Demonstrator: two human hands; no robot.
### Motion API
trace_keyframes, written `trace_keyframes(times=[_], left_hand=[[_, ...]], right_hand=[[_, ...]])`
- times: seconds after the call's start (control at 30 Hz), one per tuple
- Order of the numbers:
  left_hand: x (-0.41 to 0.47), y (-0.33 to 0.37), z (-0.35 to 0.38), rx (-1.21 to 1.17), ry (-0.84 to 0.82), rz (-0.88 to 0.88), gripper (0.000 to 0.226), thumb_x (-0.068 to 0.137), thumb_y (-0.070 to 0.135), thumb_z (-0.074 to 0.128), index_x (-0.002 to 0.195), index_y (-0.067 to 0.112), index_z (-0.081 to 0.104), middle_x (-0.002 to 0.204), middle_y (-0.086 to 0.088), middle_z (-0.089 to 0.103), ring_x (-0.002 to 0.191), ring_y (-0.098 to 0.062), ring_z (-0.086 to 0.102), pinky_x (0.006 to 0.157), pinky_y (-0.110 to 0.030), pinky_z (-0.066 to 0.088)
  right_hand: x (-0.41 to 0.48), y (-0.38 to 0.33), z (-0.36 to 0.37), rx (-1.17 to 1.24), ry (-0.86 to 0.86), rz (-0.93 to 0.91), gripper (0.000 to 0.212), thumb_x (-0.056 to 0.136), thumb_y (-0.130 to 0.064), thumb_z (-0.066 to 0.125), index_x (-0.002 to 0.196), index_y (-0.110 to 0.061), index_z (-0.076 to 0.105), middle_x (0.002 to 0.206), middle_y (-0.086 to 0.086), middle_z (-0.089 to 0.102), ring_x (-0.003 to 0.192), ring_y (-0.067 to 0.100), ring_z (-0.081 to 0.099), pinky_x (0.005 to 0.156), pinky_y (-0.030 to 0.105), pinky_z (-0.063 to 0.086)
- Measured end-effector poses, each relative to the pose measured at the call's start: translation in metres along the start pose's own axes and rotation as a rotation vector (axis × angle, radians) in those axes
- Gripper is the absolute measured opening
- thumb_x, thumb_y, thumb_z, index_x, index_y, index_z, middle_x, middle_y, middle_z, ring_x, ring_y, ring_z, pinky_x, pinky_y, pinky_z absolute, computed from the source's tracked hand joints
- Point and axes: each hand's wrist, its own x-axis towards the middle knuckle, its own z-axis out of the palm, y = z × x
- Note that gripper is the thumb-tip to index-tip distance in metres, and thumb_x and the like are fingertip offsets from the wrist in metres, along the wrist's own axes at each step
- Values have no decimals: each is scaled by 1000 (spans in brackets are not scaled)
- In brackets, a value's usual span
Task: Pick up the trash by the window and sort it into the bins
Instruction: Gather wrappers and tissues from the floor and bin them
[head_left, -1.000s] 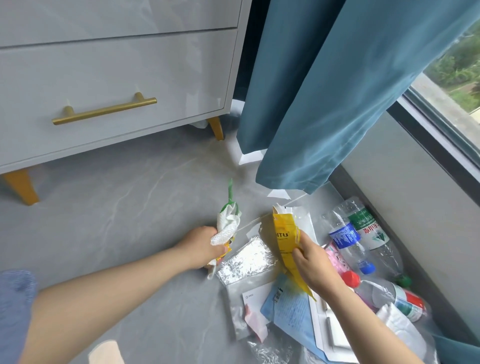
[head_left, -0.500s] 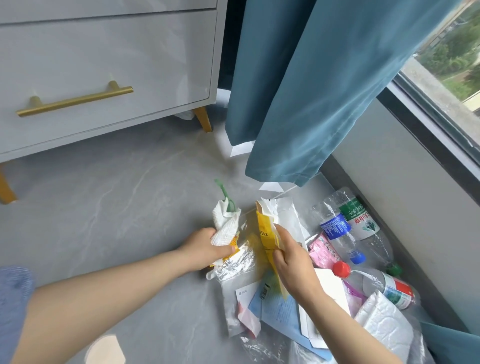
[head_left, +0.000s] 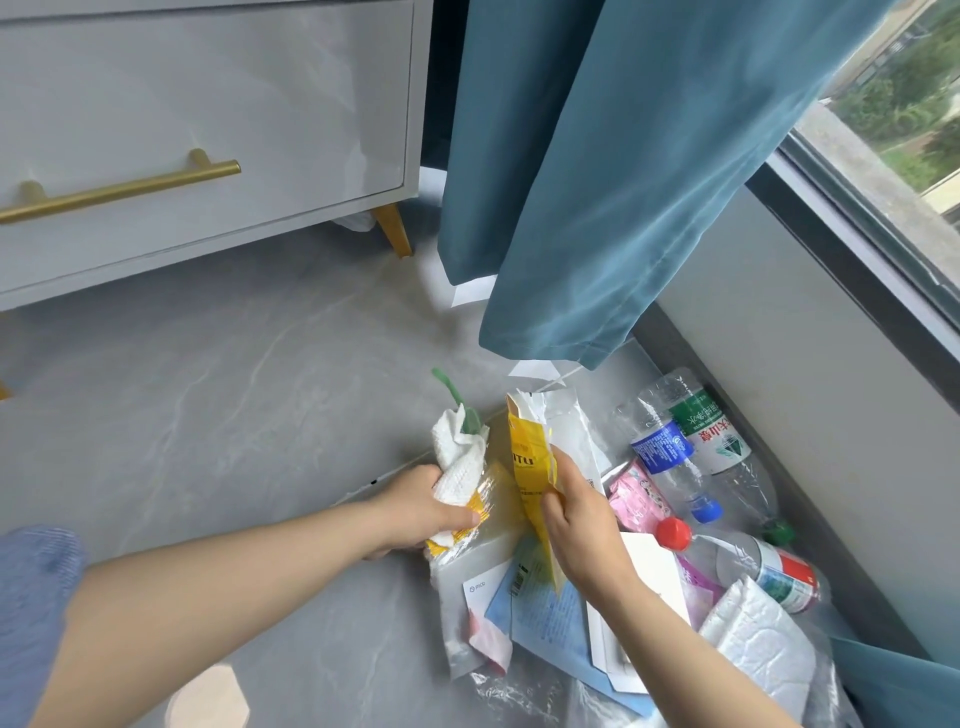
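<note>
Nearest you, at the lower right of the frame, the unsorted heap lies flat on the floor: a blue printed sheet, a white padded mailer and clear plastic bags, all overlapping.

Just above them your right hand pinches a yellow wrapper near its middle, its grip closed on that wrapper alone. The wrapper's long axis runs nearly upright in the frame, with the torn end pointing to the top and the lower end trailing over the blue sheet. Held this way it hangs clear of the pile, I judge so it can pass across.

To its left, your left hand has its grip wrapped round a bundle: a crumpled paper towel, a green strip sticking up from it, and orange film beneath. That hand seems to act as collector, freeing the right to pick.

Beyond, 3 plastic bottles lie on their sides along the wall under the window, with a pink packet beside them. Higher up hang the teal curtain and, at the upper left, the grey drawer cabinet. No bin is in view.
</note>
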Motion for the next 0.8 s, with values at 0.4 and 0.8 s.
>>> trace_keyframes(times=[0.4,0.8], left_hand=[[-8,4,-26,24,163,51,20,74,0,73,79,15,60,78,-7,66,67,-20,62,69,-35,54],[-65,50,-103,-45,300,44,17,71,3,76,82,9,64,80,-9,67,66,-18,61,60,-27,49]], right_hand=[[6,-21,-23,-82,18,-72,36,88,-5,42,109,-33,50,76,-5,59,71,20,54,64,19,42],[38,-113,-66,-84,-264,-122,31,86,-7,41,107,-25,56,84,-1,64,78,18,56,70,18,45]])
